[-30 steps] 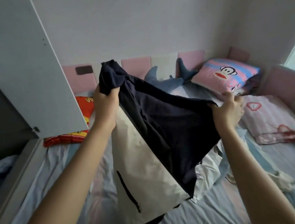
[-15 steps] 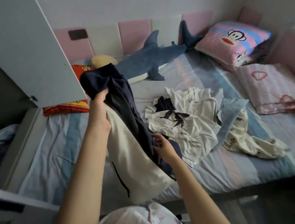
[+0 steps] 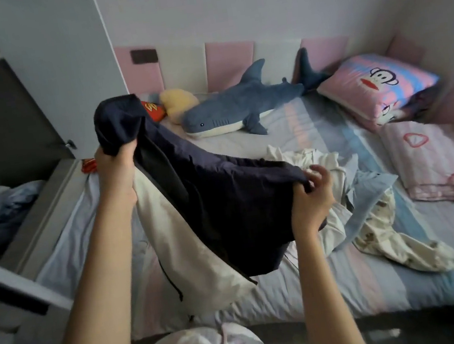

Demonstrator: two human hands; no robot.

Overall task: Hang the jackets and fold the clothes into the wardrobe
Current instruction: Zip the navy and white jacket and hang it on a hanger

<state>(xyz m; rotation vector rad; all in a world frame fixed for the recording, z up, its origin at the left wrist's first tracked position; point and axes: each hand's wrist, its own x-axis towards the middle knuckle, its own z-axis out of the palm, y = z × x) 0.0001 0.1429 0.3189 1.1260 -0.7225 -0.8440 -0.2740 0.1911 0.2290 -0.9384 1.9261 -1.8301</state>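
Navy-cream jacket (image 3: 224, 201), clutched by left hand (image 3: 117, 175) and right hand (image 3: 310, 201), partly covers crumpled clothes (image 3: 368, 190) on bed (image 3: 338, 284).

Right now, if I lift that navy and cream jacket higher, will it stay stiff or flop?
Probably floppy: the jacket sags between the left hand and right hand. Likely light, since two simple grips hold it up. Its cream part hangs low over the bed, so it may drag.

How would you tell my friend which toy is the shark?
Look at the far edge of the striped bed, under the pink and white wall pads. The shark lies there between a yellow plush and the monkey pillow. It alone is blue-grey, with fins and a white belly.
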